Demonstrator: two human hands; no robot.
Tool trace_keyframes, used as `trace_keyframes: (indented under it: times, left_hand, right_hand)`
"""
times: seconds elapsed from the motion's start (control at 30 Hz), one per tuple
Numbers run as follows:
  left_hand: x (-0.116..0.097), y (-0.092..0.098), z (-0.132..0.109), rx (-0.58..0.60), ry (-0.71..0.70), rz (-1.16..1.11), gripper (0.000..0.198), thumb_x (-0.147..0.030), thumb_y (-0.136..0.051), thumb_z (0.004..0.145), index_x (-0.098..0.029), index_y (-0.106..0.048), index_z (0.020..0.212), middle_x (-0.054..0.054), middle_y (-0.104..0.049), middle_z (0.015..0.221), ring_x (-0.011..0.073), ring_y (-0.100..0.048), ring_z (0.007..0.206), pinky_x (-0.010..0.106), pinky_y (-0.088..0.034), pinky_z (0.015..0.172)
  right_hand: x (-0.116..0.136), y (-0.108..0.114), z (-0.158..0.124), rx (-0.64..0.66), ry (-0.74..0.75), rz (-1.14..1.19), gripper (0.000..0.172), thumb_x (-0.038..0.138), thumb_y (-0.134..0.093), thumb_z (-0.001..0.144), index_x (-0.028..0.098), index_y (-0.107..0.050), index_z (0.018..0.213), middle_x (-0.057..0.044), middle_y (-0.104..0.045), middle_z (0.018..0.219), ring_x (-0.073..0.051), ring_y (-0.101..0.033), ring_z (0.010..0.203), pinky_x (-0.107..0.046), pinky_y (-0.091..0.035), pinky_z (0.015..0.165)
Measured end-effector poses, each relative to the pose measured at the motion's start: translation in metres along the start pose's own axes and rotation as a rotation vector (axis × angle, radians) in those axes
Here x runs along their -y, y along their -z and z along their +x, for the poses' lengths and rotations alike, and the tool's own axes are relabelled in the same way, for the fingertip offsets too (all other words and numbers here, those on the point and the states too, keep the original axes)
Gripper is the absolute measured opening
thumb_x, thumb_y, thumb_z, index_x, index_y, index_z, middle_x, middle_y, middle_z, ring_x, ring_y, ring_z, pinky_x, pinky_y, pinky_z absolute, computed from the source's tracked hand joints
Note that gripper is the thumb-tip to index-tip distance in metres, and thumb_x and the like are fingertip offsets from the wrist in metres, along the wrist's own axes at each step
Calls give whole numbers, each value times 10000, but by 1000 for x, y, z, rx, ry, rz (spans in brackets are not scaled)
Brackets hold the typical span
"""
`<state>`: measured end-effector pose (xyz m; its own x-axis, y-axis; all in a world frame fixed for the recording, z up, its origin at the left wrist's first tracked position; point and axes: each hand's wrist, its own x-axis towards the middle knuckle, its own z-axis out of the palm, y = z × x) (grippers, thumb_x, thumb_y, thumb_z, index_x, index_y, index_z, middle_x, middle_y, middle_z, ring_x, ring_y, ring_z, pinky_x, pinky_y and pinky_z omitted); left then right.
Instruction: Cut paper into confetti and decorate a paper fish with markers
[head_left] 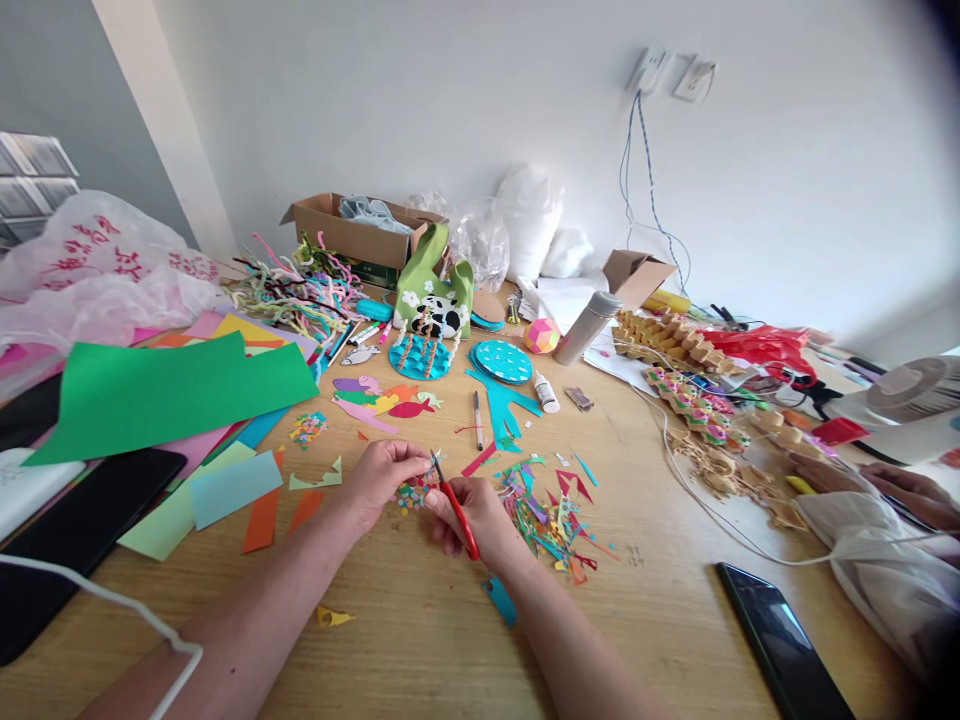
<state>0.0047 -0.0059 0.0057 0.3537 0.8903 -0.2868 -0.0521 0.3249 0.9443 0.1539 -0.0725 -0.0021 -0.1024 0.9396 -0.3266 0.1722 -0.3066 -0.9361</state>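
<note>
Caught mid-cut, by the look of it: snipping small bits off paper above the counter (420, 650). Closed the right hand (480, 520) round red-handled scissors (456, 510), fingers curled about the handles, blades aimed up and away toward the left hand (382, 475). Pinched a tiny paper piece (430, 461) between the left thumb and fingertips, right at the blade tips. Could not tell its colour or shape, nor whether the blades stood apart or closed on it. Held both hands close together, just above a small heap of confetti bits (410, 497) on the wood under the left fingers.

Had a larger litter of coloured scraps (551, 525) just beside the right hand, a green sheet (172, 390) well off to the left and a dark phone (780, 640) well off to the right. Showed a co-worker's hand (900, 485) resting at the far right edge, apart from all this.

Judged a further snip to call for a steady pinch, fingertips clear of the blades, the piece fed in only slightly, and the cut made over the heap for the offcuts to drop there.
</note>
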Motion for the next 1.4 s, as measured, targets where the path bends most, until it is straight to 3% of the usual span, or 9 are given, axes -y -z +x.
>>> trace_keyframes:
  times: [1.03,1.2,1.4]
  left_hand:
    - [-3,2,-1,-5,5,57,239,-373,-729,546,-165,-691,658,8,-669,611,130,-543,563,253,-392,557]
    - [-1,3,1,-5,2,78,270,-421,-707,582,-165,-690,667,41,-698,656,153,-573,586,265,-399,553]
    - [-1,1,0,30,-11,133,222,-373,-723,559,-163,-711,630,24,-674,595,125,-526,549,247,-369,533]
  right_hand:
    - [6,2,0,-53,-40,-17,493,600,-760,618,195,-487,546,30,-545,407,-97,-471,302,-179,-276,277]
    - [9,0,1,-190,66,17,458,546,-773,634,197,-488,551,29,-527,419,-106,-464,335,-206,-283,328]
    - [12,2,2,-429,322,153,330,425,-790,655,173,-586,719,-14,-638,668,-141,-561,611,-249,-446,589]
